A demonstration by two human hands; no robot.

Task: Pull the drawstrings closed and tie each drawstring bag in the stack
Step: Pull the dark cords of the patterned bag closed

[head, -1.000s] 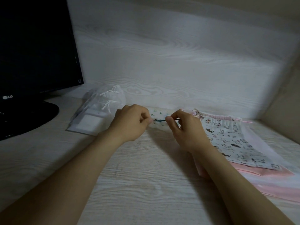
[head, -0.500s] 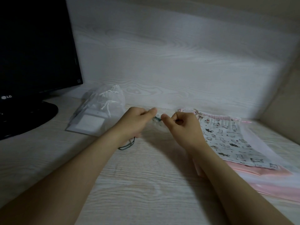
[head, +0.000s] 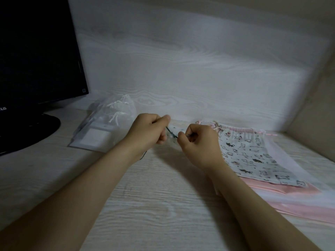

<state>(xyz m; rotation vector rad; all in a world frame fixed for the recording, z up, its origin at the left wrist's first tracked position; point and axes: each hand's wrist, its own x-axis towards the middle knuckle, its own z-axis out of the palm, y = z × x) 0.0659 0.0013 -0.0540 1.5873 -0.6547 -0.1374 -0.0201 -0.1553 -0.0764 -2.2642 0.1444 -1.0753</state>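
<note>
A small pale patterned drawstring bag lies on the desk between my hands, mostly hidden by them. Its thin dark drawstring runs taut from hand to hand. My left hand pinches one end of the cord, thumb raised; a loop of cord shows below its wrist. My right hand is curled and pinches the other end. To the right lies a stack of flat bags, topped by a white cat-print bag with a pink drawstring, over pink bags.
A heap of sheer white drawstring bags lies at the back left. A black monitor on a round stand fills the left. A wood-grain back panel and a beige side wall close off the desk.
My left hand has risen and pulled its end of the cord up and to the left; my right hand has dropped slightly. The cord between them has grown longer and tighter.
</note>
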